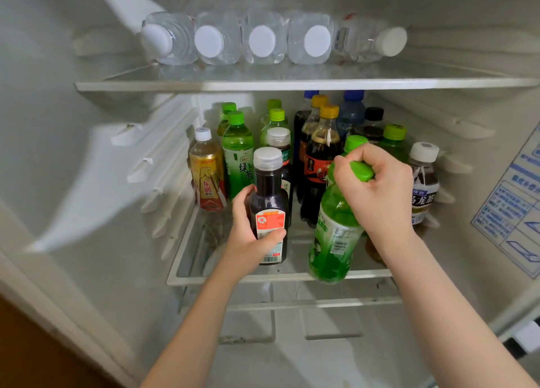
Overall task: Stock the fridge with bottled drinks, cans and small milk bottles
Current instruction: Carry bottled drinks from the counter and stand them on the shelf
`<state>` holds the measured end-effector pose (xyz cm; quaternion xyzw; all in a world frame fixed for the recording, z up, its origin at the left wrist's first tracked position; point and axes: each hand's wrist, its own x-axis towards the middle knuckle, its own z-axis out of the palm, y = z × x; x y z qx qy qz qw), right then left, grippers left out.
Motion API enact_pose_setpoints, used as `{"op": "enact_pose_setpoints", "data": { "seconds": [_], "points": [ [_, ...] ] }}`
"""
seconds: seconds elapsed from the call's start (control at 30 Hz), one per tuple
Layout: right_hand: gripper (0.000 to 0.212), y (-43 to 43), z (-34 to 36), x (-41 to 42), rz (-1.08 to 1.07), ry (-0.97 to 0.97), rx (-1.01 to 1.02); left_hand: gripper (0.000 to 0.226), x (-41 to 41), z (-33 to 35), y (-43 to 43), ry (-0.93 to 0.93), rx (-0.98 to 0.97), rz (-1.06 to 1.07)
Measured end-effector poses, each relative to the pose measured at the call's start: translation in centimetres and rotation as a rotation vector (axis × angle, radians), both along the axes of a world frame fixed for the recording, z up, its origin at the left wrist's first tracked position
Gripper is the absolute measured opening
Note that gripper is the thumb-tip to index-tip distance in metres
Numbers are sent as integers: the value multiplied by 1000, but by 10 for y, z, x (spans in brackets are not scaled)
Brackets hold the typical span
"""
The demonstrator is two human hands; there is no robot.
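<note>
left grip [250, 237]: dark bottle [268, 193] midbody | right grip [377, 184]: green bottle [336, 235] cap, tilted

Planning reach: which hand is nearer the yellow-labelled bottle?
Left. The left hand is right of the yellow-labelled bottle; the right hand, gripping a green bottle, is farther right.

One wide-angle head camera looks forward and down, close into the open fridge [87, 159]; the upper shelf [292, 84] sits above the left hand [251, 235] and right hand [377, 189], forearms entering from below.
</note>
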<state>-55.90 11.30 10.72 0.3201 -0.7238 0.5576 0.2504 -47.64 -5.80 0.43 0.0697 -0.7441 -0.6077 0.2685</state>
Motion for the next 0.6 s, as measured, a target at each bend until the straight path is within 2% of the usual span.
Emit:
{"op": "enact_pose_setpoints", "data": {
  "seconds": [0.27,0.37,0.43,0.6],
  "points": [
    [20,1,0,2,25,28,-28,83,-12,-3,3,25,-18,-34],
    [20,4,0,-1,27,17,-38,75,-13,-7,5,88,82,3],
    [20,8,0,-5,19,6,-48,74,-9,-10,5,117,88,61],
    [24,18,-1,-15,-38,-28,-79,73,-5,-11,8,130,-94,356]
  ]
}}
